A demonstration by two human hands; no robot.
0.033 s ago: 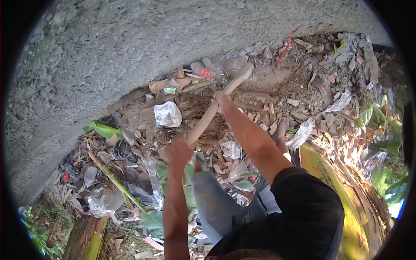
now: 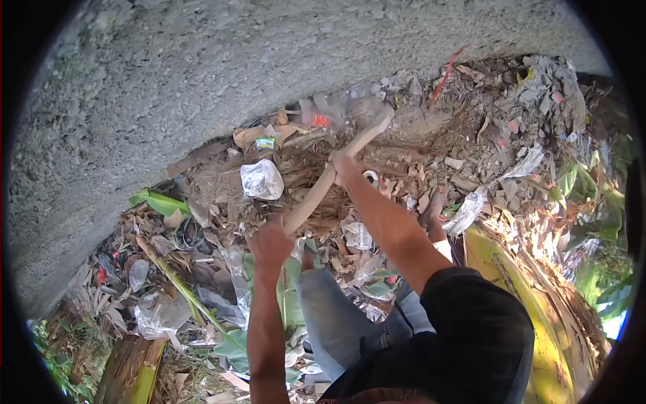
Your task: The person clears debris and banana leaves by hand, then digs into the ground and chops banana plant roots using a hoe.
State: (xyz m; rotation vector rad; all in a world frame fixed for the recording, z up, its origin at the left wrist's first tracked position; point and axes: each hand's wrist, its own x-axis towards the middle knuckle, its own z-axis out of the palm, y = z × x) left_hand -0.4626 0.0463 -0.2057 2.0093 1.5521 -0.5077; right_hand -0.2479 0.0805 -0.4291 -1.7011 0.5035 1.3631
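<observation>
A curved wooden tool handle (image 2: 313,204) runs aslant from near my body up to the foot of the wall. My left hand (image 2: 270,244) is closed round its near end. Further up, my right hand (image 2: 344,168) grips the handle around its middle. The far end meets a blurred greyish patch over dirt and litter, so the tool's head cannot be made out. Right beside that patch lies clear plastic with a red part (image 2: 320,120), smeared by motion. Left of the handle rests a crumpled white plastic bag (image 2: 262,180).
A rough grey concrete wall (image 2: 168,81) curves along the far side. Dry leaves, soil and plastic scraps cover the ground. A thick yellow-green plant trunk (image 2: 515,296) lies at right, a cut stump (image 2: 131,370) at lower left. A red strip (image 2: 447,73) lies near the wall.
My left hand has shifted slightly left and down, and the handle's far end a little downward. The red-marked plastic by the wall has moved and blurred. Both hands keep their grip.
</observation>
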